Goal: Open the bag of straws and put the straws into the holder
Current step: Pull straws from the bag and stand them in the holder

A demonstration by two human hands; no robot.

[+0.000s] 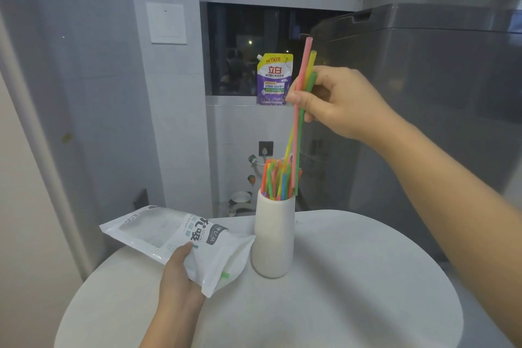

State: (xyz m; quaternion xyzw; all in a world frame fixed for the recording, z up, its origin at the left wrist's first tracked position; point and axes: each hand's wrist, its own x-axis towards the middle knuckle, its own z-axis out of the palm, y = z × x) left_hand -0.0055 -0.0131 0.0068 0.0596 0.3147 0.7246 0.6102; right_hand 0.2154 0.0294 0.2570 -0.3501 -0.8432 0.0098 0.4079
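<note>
Nearly done: the white holder on the table is already filling with straws, the left hand is gripping the almost-empty bag, and the right hand is pinching three straws over it.

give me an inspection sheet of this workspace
surface: round white table, bearing holder and bag
job's things: white holder upright, full of coloured straws; bag open, a green straw end at its mouth
clutter: nothing seen
hands: right hand pinches three straws, lower ends at the holder; left hand holds the bag
cables: plug in wall socket
surroundings: detergent pouch on sill, dark window, grey appliance
</note>
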